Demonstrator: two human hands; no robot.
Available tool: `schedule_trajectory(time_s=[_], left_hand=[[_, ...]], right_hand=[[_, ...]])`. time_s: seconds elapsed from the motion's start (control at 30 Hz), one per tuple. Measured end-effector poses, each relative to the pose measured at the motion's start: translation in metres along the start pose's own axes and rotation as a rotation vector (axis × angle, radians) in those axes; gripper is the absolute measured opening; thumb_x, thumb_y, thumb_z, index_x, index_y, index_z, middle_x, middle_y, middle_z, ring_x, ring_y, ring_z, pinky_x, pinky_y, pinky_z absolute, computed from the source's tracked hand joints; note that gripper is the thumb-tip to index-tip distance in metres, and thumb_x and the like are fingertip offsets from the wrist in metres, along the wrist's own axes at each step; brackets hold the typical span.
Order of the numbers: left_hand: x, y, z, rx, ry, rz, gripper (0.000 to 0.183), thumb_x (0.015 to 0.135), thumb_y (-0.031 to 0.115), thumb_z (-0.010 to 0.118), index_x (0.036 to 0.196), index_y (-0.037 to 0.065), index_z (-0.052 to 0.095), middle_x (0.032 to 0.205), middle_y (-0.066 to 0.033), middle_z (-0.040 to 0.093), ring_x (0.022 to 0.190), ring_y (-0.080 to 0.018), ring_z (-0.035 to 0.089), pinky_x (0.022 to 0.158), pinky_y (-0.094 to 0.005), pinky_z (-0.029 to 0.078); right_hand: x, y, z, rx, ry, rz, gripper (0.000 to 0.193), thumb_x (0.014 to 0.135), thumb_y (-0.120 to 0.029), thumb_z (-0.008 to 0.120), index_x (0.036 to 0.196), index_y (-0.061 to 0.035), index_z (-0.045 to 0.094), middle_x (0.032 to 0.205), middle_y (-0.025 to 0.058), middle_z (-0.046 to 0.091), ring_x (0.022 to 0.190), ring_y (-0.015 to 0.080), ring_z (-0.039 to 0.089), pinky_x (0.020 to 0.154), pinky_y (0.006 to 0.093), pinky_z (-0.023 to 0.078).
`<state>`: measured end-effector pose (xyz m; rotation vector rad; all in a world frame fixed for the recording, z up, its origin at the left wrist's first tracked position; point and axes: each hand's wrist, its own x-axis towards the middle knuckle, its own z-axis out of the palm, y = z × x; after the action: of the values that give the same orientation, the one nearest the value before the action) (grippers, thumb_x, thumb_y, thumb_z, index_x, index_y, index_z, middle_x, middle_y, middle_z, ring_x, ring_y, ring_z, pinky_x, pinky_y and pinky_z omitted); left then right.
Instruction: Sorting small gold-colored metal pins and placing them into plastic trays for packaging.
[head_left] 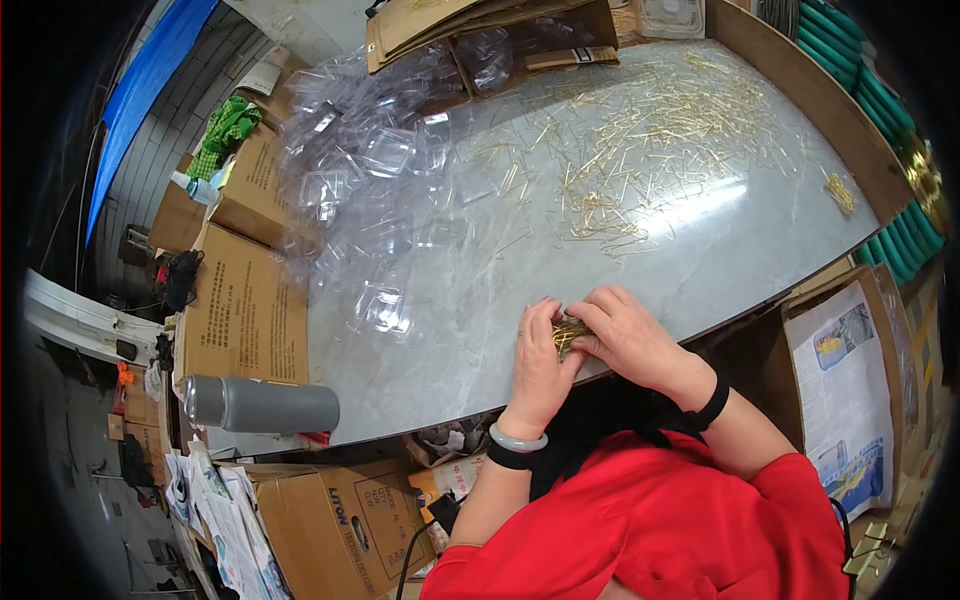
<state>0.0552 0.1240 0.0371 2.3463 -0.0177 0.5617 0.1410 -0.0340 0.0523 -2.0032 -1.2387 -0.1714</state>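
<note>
Close to the table's near edge, my left hand [543, 362] and my right hand [630, 335] are drawn together around a small bunch of gold wire hooks [568, 336]. Both hands have their fingers curled onto the bunch, which partly hides it. Many more thin gold wire pieces [660, 135] lie scattered over the far right of the grey marbled tabletop [480, 290]. A small separate heap of gold wire pieces [841, 194] rests by the right-hand edge.
Clear plastic boxes [385, 155] are piled on the table's left side. A grey bottle [265, 404] stands at the near left corner. Cardboard boxes [245, 310] line the left, and an open carton [490, 40] sits at the back. A wooden board [800, 95] borders the right edge.
</note>
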Motion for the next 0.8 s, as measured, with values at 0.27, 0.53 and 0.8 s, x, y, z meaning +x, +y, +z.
schedule_trajectory(time_s=[0.27,0.53,0.8], left_hand=[[0.0,0.006,-0.003,-0.062,-0.042,-0.043,0.057,0.08,0.001,0.072,0.131,-0.001,0.046,0.126,-0.0236,0.052,0.114,-0.0418,0.053,0.1,-0.0476,0.044],[-0.009,0.01,-0.027,-0.09,-0.109,-0.017,0.078,0.081,0.003,0.076,0.149,0.001,0.038,0.141,-0.0223,0.049,0.129,-0.0418,0.049,0.111,-0.045,0.04],[-0.011,0.002,-0.04,0.095,-0.101,-0.038,0.069,0.077,0.011,0.083,0.139,0.001,0.053,0.139,-0.0193,0.055,0.124,-0.0396,0.053,0.106,-0.0442,0.044]], right_hand=[[-0.002,0.004,0.001,-0.072,0.041,-0.024,0.032,0.084,-0.019,0.075,0.106,-0.0012,0.06,0.117,0.0141,0.057,0.115,0.0344,0.055,0.099,0.0439,0.045],[-0.007,0.007,-0.008,-0.049,-0.019,-0.062,0.044,0.084,-0.019,0.075,0.12,-0.0017,0.057,0.122,0.0162,0.059,0.12,0.0356,0.055,0.105,0.0459,0.044],[-0.003,0.003,-0.006,0.067,-0.108,-0.007,0.041,0.085,-0.006,0.068,0.124,-0.0034,0.059,0.127,0.013,0.061,0.125,0.0331,0.056,0.113,0.0454,0.042]])
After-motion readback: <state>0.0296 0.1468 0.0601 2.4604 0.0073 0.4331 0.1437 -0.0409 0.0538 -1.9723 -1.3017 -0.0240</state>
